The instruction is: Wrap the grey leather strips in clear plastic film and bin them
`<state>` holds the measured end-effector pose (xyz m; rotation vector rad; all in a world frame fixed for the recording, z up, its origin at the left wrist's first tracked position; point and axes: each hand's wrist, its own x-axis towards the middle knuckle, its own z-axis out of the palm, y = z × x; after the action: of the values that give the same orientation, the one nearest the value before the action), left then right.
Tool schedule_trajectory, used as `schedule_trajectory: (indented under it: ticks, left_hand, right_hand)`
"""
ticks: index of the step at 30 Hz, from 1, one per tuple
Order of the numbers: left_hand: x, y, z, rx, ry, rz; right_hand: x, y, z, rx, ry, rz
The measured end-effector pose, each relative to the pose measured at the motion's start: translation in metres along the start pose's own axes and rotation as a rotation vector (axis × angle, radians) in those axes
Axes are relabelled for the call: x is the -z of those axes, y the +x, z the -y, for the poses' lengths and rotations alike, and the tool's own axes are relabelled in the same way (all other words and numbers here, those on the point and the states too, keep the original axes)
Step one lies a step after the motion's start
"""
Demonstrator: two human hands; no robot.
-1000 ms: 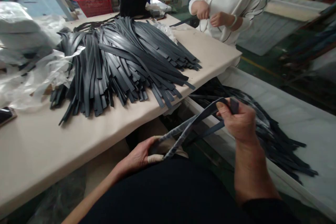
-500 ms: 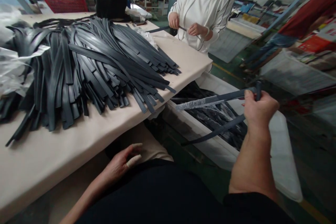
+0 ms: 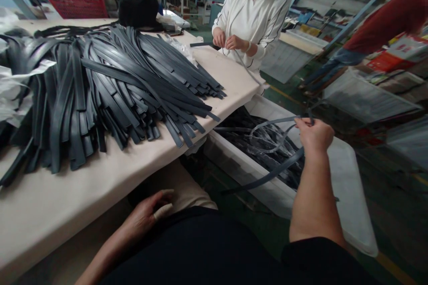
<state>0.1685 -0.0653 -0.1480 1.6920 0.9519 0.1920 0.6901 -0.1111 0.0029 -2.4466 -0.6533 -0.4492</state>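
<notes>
My right hand [image 3: 314, 132] is closed on a dark strip [image 3: 274, 173] above the white bin [image 3: 359, 191]. One length of the strip hangs down to the left over the bin's near wall, and a thinner, pale-edged length curls in a loop over the bin. Dark strips [image 3: 244, 142] fill the bin. My left hand [image 3: 152, 211] rests by my lap with its fingers apart and nothing in it; two fingertips have pale covers. A large fanned heap of dark strips [image 3: 110, 84] lies on the table [image 3: 133, 173].
Across the table a person in white [image 3: 250, 18] holds a thin strip in both hands. A red basket [image 3: 72, 0] and a black bundle [image 3: 138, 11] stand at the back. A person in red [image 3: 384, 26] leans among bins at the right.
My right hand has moved slightly left, and the strip's upper length has bent into a loop. The other person's hands have come together, with a strip now trailing onto the table.
</notes>
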Motion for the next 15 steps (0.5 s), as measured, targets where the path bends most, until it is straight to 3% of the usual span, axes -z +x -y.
schedule_trajectory:
  ticks: [3, 7, 15]
  left_hand:
    - [0.001, 0.002, 0.007, -0.002, 0.029, -0.020]
    - [0.001, 0.004, 0.009, -0.005, 0.054, -0.024]
    - [0.001, 0.003, 0.003, 0.005, 0.070, -0.025]
  right_hand:
    - [0.000, -0.007, -0.009, -0.055, -0.060, 0.032]
    - [0.015, -0.009, -0.040, -0.203, -0.193, 0.041]
    - [0.029, -0.013, -0.148, -0.530, -0.400, 0.058]
